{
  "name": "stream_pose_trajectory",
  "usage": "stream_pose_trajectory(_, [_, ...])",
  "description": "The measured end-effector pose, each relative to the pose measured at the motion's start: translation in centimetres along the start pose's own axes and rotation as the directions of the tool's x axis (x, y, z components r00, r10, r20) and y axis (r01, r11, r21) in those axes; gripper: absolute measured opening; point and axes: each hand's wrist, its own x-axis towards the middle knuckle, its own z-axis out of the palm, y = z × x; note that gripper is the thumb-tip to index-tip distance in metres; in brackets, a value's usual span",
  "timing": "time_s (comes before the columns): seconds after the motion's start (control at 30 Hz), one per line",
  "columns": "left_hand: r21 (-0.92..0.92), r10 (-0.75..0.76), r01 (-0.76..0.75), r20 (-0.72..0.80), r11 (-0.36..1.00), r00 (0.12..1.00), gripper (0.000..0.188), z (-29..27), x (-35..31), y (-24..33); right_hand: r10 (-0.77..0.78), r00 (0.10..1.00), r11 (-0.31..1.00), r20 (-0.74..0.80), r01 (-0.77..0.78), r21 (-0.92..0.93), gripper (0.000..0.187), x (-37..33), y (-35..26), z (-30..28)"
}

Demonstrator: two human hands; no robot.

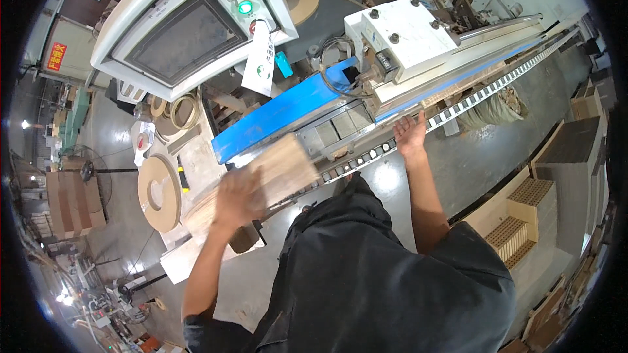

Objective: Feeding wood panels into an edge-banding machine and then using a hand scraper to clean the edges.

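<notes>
My left hand is smeared by motion at the near end of the machine. It grips a pale wooden board, which is blurred too and tilts up over the bed. Below it lies more light wood on the side table. My right hand is open, palm up with fingers apart, beside the machine's front rail; I see nothing in it. Between my hands, a blue guard and grey metal blocks line the machine.
A control panel with a lit green button stands at upper left. Rolls of tan edge strip and a yellow-black knife lie on the left table. A white machine head sits far right. Wooden boxes stand at right.
</notes>
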Motion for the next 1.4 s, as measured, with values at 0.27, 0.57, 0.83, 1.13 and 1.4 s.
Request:
stream_pose_trajectory(0.27, [0.076, 0.085, -0.109, 0.265, 0.991, 0.960, 0.123, 6.5, 13.2, 8.6, 0.068, 0.994, 0.996, 0.088, -0.064, -0.058, 0.099, -5.7, 2.9, -0.4])
stream_pose_trajectory(0.57, [0.079, 0.202, -0.198, -0.055, 0.977, 0.978, 0.095, 15.3, 13.5, 5.9, 0.289, 0.949, 0.957, 0.127, -0.281, -0.075, 0.100, -12.4, 7.9, 1.1])
stream_pose_trajectory(0.83, [-0.128, -0.100, 0.072, -0.223, 0.989, 0.970, 0.086, 15.7, 8.5, 5.3, 0.427, 0.857, 0.895, 0.290, -0.447, 0.003, 0.111, -10.2, 11.7, 5.3])
stream_pose_trajectory(1.13, [-0.123, -0.102, 0.092, -0.077, 0.988, 0.992, 0.088, 16.9, 4.7, 0.8, 0.365, 0.907, 0.923, 0.212, -0.382, 0.045, 0.111, -11.4, 12.3, 5.3])
stream_pose_trajectory(1.4, [-0.217, -0.126, 0.100, -0.109, 0.971, 0.986, 0.081, 16.0, 7.1, 2.9, 0.338, 0.928, 0.938, 0.155, -0.346, 0.026, 0.115, -10.2, 9.6, 4.8])
